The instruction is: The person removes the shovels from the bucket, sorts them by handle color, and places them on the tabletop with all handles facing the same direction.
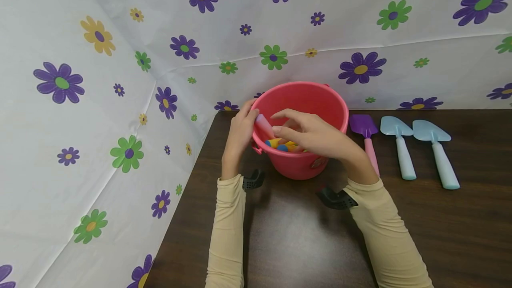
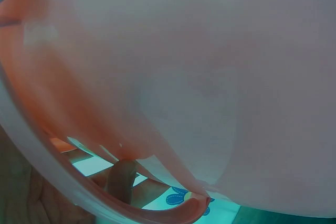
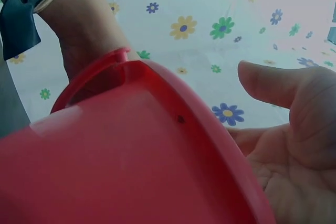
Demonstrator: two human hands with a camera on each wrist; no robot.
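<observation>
A pink-red bucket (image 1: 298,166) stands upright on the dark table, its wall filling much of both wrist views. My left hand (image 1: 241,130) grips its rim at the left side, the thumb over the edge. Inside leans a pink piece with a lilac end (image 1: 264,124), close by that thumb. Yellow pieces with blue ends (image 1: 274,143) lie lower in the bucket, partly hidden by the near rim. Over the opening is my right hand (image 1: 314,134), thumb and fingers spread apart with nothing between them. The right wrist view shows its thumb (image 3: 270,83) standing out beyond the rim.
Right of the bucket lie a toy shovel with a purple blade (image 1: 364,126) and pink handle, and two pale blue trowels (image 1: 396,126). A flower-patterned white sheet (image 1: 240,30) hangs behind and at the left. The table's wood surface (image 1: 296,243) runs in front of the bucket.
</observation>
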